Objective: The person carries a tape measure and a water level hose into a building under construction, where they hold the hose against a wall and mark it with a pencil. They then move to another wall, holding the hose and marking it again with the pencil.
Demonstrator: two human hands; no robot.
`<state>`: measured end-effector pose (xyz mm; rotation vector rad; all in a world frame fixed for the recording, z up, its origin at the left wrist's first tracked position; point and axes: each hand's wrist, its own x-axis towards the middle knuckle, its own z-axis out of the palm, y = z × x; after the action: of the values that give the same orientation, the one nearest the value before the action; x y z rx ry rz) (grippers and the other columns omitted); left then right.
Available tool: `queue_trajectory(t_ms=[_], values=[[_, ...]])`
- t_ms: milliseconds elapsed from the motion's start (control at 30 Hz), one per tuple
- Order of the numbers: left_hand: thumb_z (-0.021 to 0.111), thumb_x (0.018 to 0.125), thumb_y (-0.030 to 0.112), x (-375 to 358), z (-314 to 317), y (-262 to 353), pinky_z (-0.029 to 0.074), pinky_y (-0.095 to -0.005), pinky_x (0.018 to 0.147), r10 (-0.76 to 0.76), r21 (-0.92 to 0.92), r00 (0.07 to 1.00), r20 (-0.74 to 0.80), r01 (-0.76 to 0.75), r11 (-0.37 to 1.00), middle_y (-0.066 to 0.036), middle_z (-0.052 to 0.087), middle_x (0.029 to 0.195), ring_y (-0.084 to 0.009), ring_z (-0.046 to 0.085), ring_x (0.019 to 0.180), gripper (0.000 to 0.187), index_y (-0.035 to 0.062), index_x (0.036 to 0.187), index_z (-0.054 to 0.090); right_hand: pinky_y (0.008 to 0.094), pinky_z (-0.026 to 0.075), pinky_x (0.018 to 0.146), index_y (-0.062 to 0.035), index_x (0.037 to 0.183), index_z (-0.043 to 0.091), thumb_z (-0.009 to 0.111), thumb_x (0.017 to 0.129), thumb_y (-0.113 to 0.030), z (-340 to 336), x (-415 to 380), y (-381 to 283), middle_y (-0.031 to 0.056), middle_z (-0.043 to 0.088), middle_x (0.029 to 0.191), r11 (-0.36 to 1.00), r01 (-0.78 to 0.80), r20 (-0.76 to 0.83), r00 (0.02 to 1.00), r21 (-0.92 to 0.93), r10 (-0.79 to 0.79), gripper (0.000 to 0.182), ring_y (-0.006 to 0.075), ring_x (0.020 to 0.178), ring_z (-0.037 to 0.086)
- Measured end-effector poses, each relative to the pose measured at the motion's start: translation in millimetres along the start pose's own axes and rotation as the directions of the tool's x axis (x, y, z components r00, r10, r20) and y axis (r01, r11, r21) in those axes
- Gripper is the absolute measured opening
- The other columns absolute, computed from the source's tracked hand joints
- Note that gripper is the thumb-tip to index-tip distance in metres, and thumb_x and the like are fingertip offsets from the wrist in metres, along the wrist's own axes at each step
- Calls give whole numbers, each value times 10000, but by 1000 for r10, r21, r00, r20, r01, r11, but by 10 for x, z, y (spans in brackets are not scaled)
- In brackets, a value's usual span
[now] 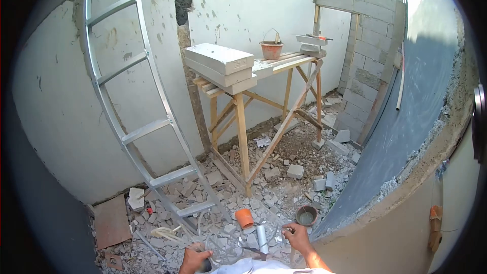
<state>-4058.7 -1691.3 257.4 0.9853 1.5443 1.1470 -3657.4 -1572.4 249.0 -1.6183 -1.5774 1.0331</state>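
Observation:
At the bottom of the head view, my left hand (pixel 194 260) is closed around something dark that I cannot make out. My right hand (pixel 298 238) has its fingers pinched together, with what looks like part of a thin clear hose (pixel 219 242) at the fingertips. Loose loops of this hose hang or lie between my hands, over the rubble. Between them also lie an orange cup-like container (pixel 244 218) and a pale cylinder (pixel 262 239). Just beyond my right hand stands a round bucket (pixel 307 215) with grey contents.
An aluminium ladder (pixel 161 180) leans on the left wall. Ahead, a wooden trestle (pixel 242 142) bears white blocks (pixel 219 61) and a mortar bucket (pixel 271 49). Broken rubble (pixel 274 173) covers the ground. A rough-edged opening (pixel 401 177) curves along the right.

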Motion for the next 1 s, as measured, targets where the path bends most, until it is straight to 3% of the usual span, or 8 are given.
queue_trajectory(t_ms=[267, 500, 567, 667, 733, 767, 867, 1000], values=[[823, 810, 81, -393, -565, -378, 515, -285, 701, -151, -19, 975, -165, 149, 989, -45, 741, 860, -127, 654, 754, 199, -31, 962, 762, 350, 559, 792, -91, 1133, 778, 781, 866, -247, 727, 232, -490, 155, 759, 924, 999, -38, 343, 939, 12, 32, 309, 230, 862, 731], [825, 828, 149, -852, -675, -158, 526, -306, 746, -106, 134, 932, -347, 161, 978, -39, 749, 868, -124, 667, 827, 210, 8, 974, 772, 324, 488, 598, -40, 1100, 760, 706, 942, -173, 1370, 345, -540, 72, 668, 722, 956, 273, 397, 869, 111, -295, 213, 142, 627, 578], [778, 821, 195, -1063, -597, 154, 468, -345, 583, -188, 57, 888, -419, 232, 971, -38, 674, 710, -130, 598, 654, 207, -7, 813, 733, 334, 446, 564, -11, 1023, 738, 662, 937, -126, 1328, 206, -823, 40, 605, 680, 940, 295, 419, 842, 170, -339, 162, 131, 589, 512], [774, 806, 186, -1229, -559, 274, 437, -355, 508, -297, -39, 807, -510, 323, 946, -40, 639, 650, -136, 556, 572, 214, -11, 743, 716, 352, 423, 537, -8, 873, 665, 609, 912, -37, 1707, 375, -585, 34, 547, 652, 728, 653, 217, 695, 209, -686, 75, 130, 580, 485], [774, 806, 180, -1290, -557, 248, 433, -346, 507, -283, -37, 792, -541, 314, 949, -37, 640, 665, -121, 549, 581, 207, -17, 785, 715, 350, 414, 527, -16, 811, 593, 577, 882, 26, 1876, 447, -522, 38, 510, 657, 878, 159, 380, 856, 452, -351, 84, 138, 586, 486], [777, 806, 182, -1319, -556, 220, 436, -346, 507, -283, -56, 785, -551, 303, 951, -40, 642, 667, -122, 552, 582, 208, -17, 801, 717, 348, 410, 521, -19, 780, 557, 561, 867, 57, 1927, 463, -523, 40, 492, 660, 851, -124, 493, 853, 511, -172, 116, 142, 589, 486], [784, 807, 187, -1372, -619, -107, 445, -346, 508, -233, -83, 773, -590, 229, 970, -47, 649, 674, -125, 562, 582, 217, -17, 850, 723, 327, 412, 523, -28, 776, 543, 597, 856, 68, 1683, 261, -972, 53, 507, 701, 884, 454, 535, 721, 114, -439, 136, 164, 606, 517], [793, 809, 194, -1324, -643, -623, 456, -345, 509, -125, -84, 765, -632, 92, 992, -56, 658, 684, -130, 575, 583, 244, -17, 914, 732, 338, 496, 613, -19, 945, 665, 714, 876, -80, 1817, 240, -844, 114, 657, 817, 917, 376, 501, 773, 131, -388, 104, 218, 703, 637]])
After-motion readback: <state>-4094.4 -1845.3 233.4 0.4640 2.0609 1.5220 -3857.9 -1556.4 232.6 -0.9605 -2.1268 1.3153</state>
